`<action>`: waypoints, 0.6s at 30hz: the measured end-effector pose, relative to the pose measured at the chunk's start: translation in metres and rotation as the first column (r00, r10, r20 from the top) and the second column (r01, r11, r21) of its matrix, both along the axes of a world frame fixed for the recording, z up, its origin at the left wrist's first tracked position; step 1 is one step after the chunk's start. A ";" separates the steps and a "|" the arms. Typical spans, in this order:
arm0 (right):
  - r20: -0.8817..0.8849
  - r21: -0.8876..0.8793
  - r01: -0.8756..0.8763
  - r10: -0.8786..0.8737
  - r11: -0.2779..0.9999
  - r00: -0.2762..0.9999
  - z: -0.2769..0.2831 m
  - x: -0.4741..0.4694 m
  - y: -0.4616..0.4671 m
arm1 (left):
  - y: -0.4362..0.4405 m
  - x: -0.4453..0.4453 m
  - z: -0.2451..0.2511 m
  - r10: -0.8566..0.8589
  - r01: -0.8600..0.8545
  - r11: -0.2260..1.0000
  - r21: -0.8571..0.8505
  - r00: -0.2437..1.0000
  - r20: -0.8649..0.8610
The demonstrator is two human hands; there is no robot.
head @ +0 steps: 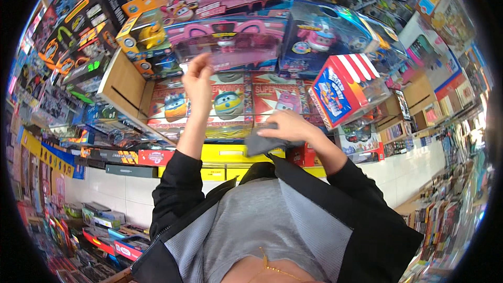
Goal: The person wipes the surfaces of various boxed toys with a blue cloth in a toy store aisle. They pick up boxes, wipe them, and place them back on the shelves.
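My right hand [292,126] holds a dark grey cloth [262,143] in front of a shelf of toys. The cloth hangs below the fingers at the shelf's front edge. My left hand [198,82] is raised with loosely bent fingers, and nothing shows in it. Its fingertips are blurred, close to a pink toy box [243,57] with a clear window; I cannot tell whether they touch. Beneath my hands lie red Super Wings boxes [271,92] with cartoon faces. To the right of my right hand a red house-shaped box [346,88] with a striped roof stands tilted.
A wooden divider [123,80] stands left of the red boxes. Yellow boxes [220,152] line the level below. A blue toy box [322,43] sits behind the house-shaped one. More boxed toys [112,239] are at lower left, beyond pale floor tiles [114,190].
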State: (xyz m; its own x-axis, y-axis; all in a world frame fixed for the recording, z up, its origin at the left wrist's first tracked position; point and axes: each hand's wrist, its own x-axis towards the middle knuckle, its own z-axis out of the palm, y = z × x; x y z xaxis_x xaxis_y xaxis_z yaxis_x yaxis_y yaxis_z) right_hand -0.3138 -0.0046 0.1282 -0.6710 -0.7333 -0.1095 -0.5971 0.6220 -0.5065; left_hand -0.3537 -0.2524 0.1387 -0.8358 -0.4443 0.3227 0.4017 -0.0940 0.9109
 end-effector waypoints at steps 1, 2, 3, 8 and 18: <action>0.110 0.080 0.049 -0.057 0.996 0.992 -0.003 0.009 0.029 | 0.020 0.005 -0.003 -0.054 0.054 0.995 -0.086 0.999 -0.001; 0.141 0.151 0.076 -0.098 0.986 0.985 -0.006 0.017 0.058 | 0.040 0.010 -0.006 -0.191 0.190 0.974 -0.124 0.982 0.007; 0.155 0.173 0.080 -0.107 0.982 0.982 -0.008 0.026 0.086 | 0.064 0.015 -0.010 -0.304 0.305 0.941 -0.148 0.952 0.033; 0.018 0.112 0.568 -0.573 0.816 0.819 -0.003 0.074 0.214 | 0.173 0.039 -0.028 -0.485 0.441 0.665 -0.602 0.869 0.101; 0.303 -0.660 0.613 -0.593 0.434 0.746 -0.029 0.038 0.250 | 0.260 0.034 -0.054 -0.363 0.348 0.684 -0.641 0.925 0.114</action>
